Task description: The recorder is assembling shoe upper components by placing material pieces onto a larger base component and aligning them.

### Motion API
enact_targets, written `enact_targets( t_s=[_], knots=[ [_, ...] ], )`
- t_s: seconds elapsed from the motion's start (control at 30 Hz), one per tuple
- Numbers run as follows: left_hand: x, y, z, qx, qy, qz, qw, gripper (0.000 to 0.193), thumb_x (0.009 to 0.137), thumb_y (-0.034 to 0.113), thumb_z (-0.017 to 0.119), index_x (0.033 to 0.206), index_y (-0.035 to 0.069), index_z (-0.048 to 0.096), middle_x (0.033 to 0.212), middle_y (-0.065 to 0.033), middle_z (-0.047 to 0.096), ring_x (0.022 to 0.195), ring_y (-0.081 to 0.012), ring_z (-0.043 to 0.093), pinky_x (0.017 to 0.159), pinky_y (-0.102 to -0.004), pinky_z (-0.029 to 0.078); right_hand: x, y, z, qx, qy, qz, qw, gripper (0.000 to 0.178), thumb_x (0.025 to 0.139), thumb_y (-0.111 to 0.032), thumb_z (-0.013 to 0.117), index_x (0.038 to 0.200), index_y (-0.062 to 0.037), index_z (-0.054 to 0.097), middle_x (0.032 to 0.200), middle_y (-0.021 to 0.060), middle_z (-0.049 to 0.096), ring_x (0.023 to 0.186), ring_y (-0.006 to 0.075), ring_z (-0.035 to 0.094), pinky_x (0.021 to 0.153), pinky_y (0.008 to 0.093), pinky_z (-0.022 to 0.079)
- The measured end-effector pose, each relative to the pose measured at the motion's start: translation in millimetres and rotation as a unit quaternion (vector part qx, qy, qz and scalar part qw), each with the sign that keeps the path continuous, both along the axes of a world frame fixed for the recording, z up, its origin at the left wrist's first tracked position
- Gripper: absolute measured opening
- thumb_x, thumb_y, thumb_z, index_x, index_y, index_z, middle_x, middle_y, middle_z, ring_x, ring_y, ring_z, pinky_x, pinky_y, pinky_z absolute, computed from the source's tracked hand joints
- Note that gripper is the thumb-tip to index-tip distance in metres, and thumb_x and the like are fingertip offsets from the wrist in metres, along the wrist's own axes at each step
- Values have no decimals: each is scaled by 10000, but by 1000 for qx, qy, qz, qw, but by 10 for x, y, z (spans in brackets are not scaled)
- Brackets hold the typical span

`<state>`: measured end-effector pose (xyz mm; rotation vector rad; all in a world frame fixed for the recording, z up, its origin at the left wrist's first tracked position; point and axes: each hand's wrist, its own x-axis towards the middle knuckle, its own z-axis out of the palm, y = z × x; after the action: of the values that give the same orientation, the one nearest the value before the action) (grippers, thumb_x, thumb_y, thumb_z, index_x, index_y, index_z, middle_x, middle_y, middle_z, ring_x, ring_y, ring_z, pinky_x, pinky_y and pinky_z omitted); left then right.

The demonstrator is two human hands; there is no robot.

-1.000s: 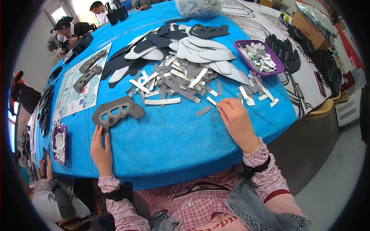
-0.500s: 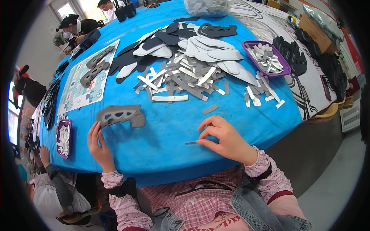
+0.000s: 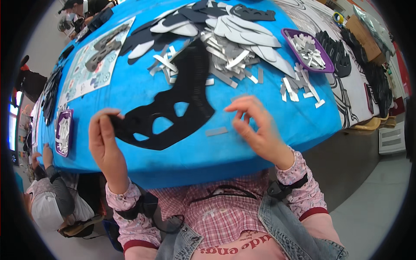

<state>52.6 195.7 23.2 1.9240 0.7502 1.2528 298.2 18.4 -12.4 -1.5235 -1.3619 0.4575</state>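
Note:
My left hand pinches the narrow left end of a black curved piece with several cut-out holes. The piece is raised over the table, and its broad part reaches up toward the heap of strips. On the other side my right hand hovers with fingers bent and apart, slightly blurred, nothing visible between them. A small grey strip lies on the blue cover, between the black piece and my right hand. Another strip, smeared, shows just beyond the right fingertips.
Beyond lie a heap of grey and white strips and white and black insole-shaped pads. Purple trays of strips stand right and left. A printed sheet bears dark pieces. Other people work at the left.
My left hand has turned the piece from its grey side to its black side and lifted it closer. My right hand has let go of the small grey strip and risen, fingers opening.

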Motion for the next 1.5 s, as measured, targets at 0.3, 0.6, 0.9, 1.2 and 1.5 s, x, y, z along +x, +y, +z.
enact_targets(
  t_s=[0.3, 0.6, 0.9, 1.2, 1.5],
  knots=[
    [294, -116, 97, -68, 44, -114, 990, 251, 1044, 207, 446, 1027, 13, 603, 892, -16, 605, 792, -40, 515, 716, -180, 398, -18, -46, 95, 36, 193, -14, 980, 210, 961, -160, 606, 1116, -27, 556, 948, 29, 599, 786, 77, 561, 718, 230, 465],
    [256, -235, 172, -50, 34, -168, 984, 228, 1033, 151, 454, 1047, -1, 623, 844, -33, 635, 758, -52, 564, 688, -189, 440, -104, -158, 150, -9, 263, 20, 965, 203, 866, -10, 695, 952, -27, 513, 856, 42, 603, 729, 107, 649, 624, 235, 523],
    [233, -65, -142, -219, 56, -248, 942, 582, 977, 347, 553, 1430, 20, 390, 1281, -167, 565, 1151, -267, 582, 941, -373, 490, 51, -170, 67, 129, 303, -53, 943, 190, 897, 6, 644, 973, -41, 477, 906, 73, 616, 732, 145, 647, 643, 288, 557],
    [399, -159, -316, -229, 36, -201, 952, 490, 990, 191, 536, 1427, 20, 393, 1276, -163, 571, 1165, -240, 566, 916, -345, 502, 78, -106, -80, 136, 352, -25, 926, 147, 929, -58, 632, 1025, -36, 521, 958, 90, 651, 756, 159, 636, 658, 310, 548],
    [455, -149, -494, -209, 22, -171, 963, 581, 977, 203, 564, 1471, 31, 312, 1372, -172, 495, 1189, -246, 550, 935, -341, 482, 78, -161, -101, 125, 361, -1, 924, 130, 937, -71, 625, 1008, -41, 520, 953, 87, 648, 763, 158, 644, 659, 312, 555]
  ],
)
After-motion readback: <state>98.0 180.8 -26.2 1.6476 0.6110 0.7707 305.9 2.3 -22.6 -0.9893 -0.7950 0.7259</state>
